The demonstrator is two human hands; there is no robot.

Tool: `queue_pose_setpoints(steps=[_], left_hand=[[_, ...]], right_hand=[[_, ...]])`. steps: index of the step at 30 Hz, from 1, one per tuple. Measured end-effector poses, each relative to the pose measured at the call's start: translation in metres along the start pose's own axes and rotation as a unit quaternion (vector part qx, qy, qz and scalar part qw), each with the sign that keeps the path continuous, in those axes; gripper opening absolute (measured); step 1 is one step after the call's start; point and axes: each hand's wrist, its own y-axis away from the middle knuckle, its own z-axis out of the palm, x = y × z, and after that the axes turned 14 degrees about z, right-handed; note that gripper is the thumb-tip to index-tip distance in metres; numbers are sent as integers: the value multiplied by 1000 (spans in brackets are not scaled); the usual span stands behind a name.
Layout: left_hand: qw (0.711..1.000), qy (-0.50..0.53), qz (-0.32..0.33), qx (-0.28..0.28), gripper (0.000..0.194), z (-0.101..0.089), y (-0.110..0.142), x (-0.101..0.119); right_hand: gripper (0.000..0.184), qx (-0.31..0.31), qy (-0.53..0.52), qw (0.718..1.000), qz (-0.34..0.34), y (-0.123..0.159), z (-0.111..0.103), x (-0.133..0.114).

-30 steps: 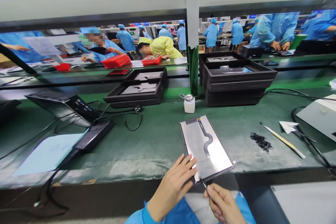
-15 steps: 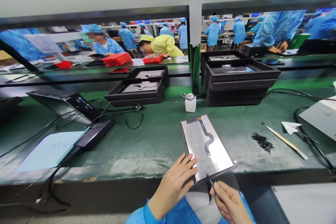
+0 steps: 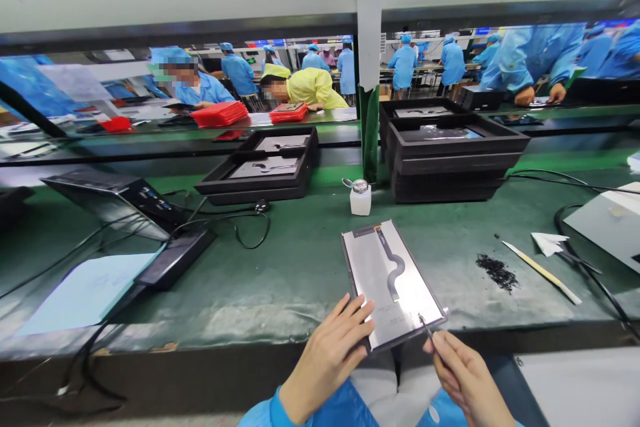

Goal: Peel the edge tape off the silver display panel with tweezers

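Observation:
A display panel [image 3: 373,280] with a silvery back lies tilted at the bench's front edge, its lower corner overhanging slightly. A dark S-shaped flex cable [image 3: 395,263] runs down its back. My left hand [image 3: 333,350] rests on the panel's lower left edge, fingers stretched out and slightly apart. My right hand [image 3: 460,363] is closed around thin dark tweezers [image 3: 429,332]. Their tips meet the panel near its lower right corner, at a small black bit [image 3: 421,319]. Whether the tips grip that bit is too small to tell.
Black scraps [image 3: 497,271] lie right of the panel, beside a pale pointed stick [image 3: 543,271]. A white bottle [image 3: 361,199] stands behind the panel. Black trays [image 3: 450,167] are stacked at the back right; more trays [image 3: 255,180] sit left. Cables and a propped device [image 3: 115,200] occupy the left.
My right hand has moved right and slightly up with the tweezers, their tips shifting from the panel's lower edge toward its lower right corner. My left hand stays on the panel.

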Motion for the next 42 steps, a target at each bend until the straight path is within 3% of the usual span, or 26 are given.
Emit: queue_pose_setpoints(steps=[4, 7, 11, 13, 16, 19, 23, 26, 29, 32, 37, 42], left_hand=[[1000, -20, -4, -12, 27, -5, -6, 4], [998, -48, 30, -41, 33, -17, -26, 5], [990, -70, 118, -27, 30, -24, -86, 3], [984, -58, 165, -27, 31, -16, -122, 3], [974, 15, 209, -83, 26, 8, -167, 2], [957, 192, 166, -138, 36, 35, -191, -1], [932, 324, 90, -136, 49, 59, -207, -12], [926, 365, 28, -89, 52, 66, -217, -26], [910, 410, -52, -11, 55, 70, -225, -40], [894, 429, -112, 56, 54, 73, -227, -53], [885, 410, -179, 126, 46, 77, -224, -62], [889, 392, -182, 152, 42, 77, -226, -60]], right_hand=[[55, 8, 19, 999, -33, -1, -9, -11], [53, 16, 48, 996, -77, -3, -18, -21], [46, 29, 112, 982, -148, -8, -27, -32], [40, 56, 169, 965, -190, -9, -29, -38], [25, 119, 256, 926, -253, -8, -36, -48], [18, 170, 305, 889, -297, -2, -48, -60], [14, 183, 336, 873, -303, 10, -75, -87], [13, 195, 362, 863, -294, 11, -109, -114], [21, 318, 354, 828, -297, -6, -143, -134], [8, 405, 385, 780, -282, -36, -162, -138], [13, 412, 438, 745, -288, -67, -165, -131], [18, 358, 457, 733, -355, -54, -142, -126]])
